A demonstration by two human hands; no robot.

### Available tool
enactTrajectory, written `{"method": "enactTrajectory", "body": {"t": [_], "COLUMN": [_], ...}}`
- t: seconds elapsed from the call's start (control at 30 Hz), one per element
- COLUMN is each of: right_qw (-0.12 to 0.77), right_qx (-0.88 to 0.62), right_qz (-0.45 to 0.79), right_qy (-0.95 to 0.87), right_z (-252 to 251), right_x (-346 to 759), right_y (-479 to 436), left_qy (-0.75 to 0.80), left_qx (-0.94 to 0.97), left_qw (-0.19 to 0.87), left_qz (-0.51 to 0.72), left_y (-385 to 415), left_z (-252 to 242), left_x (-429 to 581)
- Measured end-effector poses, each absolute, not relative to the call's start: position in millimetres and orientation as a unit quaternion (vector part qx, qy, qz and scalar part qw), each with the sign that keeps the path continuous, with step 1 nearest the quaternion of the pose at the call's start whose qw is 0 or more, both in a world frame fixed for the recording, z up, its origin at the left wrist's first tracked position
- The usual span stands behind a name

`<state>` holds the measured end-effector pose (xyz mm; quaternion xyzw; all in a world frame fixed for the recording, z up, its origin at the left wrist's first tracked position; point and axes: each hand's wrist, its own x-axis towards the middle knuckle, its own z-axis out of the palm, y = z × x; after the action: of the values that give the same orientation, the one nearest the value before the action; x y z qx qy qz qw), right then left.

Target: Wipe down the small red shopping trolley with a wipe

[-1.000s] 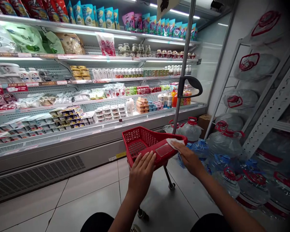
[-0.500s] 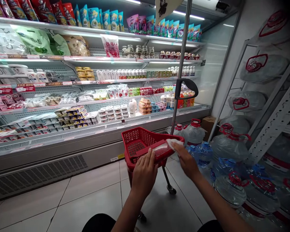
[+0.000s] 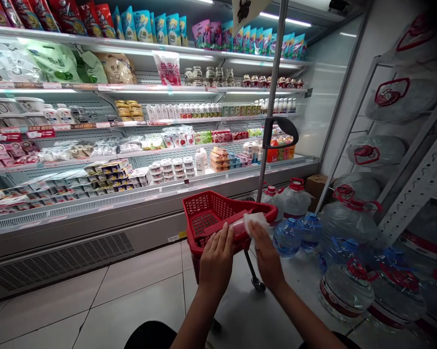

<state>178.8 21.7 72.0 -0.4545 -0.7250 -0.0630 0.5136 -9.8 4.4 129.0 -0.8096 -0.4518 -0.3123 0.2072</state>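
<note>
Along the near edge of a red plastic shopping cart (image 3: 194, 237), the left hand (image 3: 217, 257) rests, fingers together, and the right hand (image 3: 266, 254) lies straight-fingered over a crumpled white cloth (image 3: 256, 221), any grip impossible to tell, with a slim grey metal pole (image 3: 272, 97) and a grey refrigerated display cabinet (image 3: 149, 224) beyond.

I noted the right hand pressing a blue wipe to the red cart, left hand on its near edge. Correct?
Not quite: the head view shows the wipe is white, not blue. The right hand does press it to the red cart, with the left hand on its near edge.
</note>
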Motion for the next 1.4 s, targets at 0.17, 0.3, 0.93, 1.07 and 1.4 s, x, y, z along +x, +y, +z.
{"method": "enactTrajectory", "body": {"t": [0.17, 0.3, 0.93, 1.07, 1.4], "right_qw": [0.473, 0.494, 0.462, 0.431, 0.342], "right_qx": [-0.403, -0.465, -0.417, -0.424, -0.519], "right_qz": [-0.085, -0.071, -0.019, -0.067, -0.203], "right_qy": [-0.779, -0.731, -0.782, -0.794, -0.756], "right_z": [73.4, 74.6, 91.8, 101.0, 101.5], "right_x": [169.3, 225.8, 173.3, 209.6, 225.0], "right_y": [5.6, 28.9, -40.1, -45.2, -47.2], "left_qy": [-0.438, -0.402, -0.396, -0.356, -0.49], "left_qx": [-0.823, -0.848, -0.825, -0.877, -0.819], "left_qw": [0.183, 0.131, -0.012, -0.023, 0.025], "left_qz": [-0.312, -0.319, -0.403, -0.323, -0.297], "left_y": [-0.9, -5.4, -18.2, -7.3, 13.1], "left_z": [136.9, 156.1, 122.4, 113.3, 58.1], "left_x": [1.4, -24.6, -4.1, -21.4, -31.7]}}
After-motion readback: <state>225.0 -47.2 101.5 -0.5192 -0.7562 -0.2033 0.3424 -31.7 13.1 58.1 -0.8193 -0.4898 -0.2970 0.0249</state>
